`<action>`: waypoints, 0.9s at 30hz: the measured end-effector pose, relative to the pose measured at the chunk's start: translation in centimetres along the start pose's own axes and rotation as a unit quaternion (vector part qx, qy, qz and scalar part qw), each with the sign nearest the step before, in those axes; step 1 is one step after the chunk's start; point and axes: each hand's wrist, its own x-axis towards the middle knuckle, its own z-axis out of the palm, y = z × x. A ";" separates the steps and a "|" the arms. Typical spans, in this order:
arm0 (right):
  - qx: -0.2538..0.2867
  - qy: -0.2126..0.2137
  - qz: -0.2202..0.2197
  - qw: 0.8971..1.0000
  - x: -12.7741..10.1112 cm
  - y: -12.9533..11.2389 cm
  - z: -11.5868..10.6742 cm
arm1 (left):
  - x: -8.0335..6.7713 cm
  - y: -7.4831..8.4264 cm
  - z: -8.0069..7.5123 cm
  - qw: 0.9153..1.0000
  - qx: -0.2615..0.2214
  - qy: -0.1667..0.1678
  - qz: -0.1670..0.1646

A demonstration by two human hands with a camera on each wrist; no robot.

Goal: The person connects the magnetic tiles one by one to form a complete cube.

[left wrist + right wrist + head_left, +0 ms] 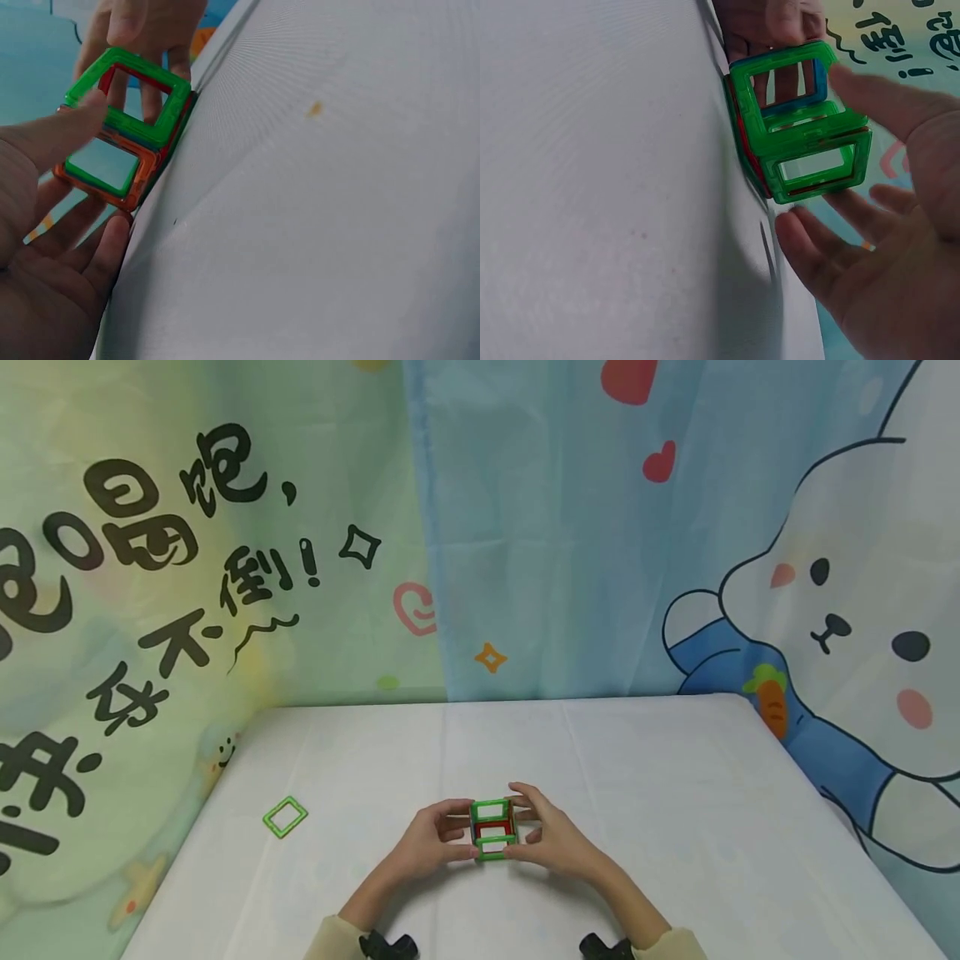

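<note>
The left hand (pixel 433 842) and the right hand (pixel 553 839) close in from either side on a small structure of square frames (pixel 492 832), fingertips pinching its edges as it rests on the white table (pixel 675 793), near the front edge at the middle. Both palms hide the side faces in the head view, so the full shape cannot be made out; both forearms are cut off at the bottom edge.

The structure is built of hollow square tiles, mostly green, with red, orange and a bit of blue showing in the wrist views.

A single green square frame (pixel 285 817) lies flat well to the left. Behind the table hangs a printed cloth (pixel 187 568) with large black Chinese characters, partly cut off, and a cartoon rabbit (pixel 847 618) at right.
</note>
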 end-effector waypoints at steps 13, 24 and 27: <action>0.021 -0.008 0.015 1.000 0.4 0.3 -0.2 | 0.4 -0.3 0.1 1.000 0.014 0.004 -0.006; 0.035 -0.017 0.015 0.999 0.3 0.6 -0.3 | 0.3 -0.3 0.2 1.000 0.020 0.005 -0.010; 0.035 -0.015 0.012 0.999 0.0 0.9 -0.2 | 0.2 -0.5 0.0 0.999 0.039 -0.004 -0.009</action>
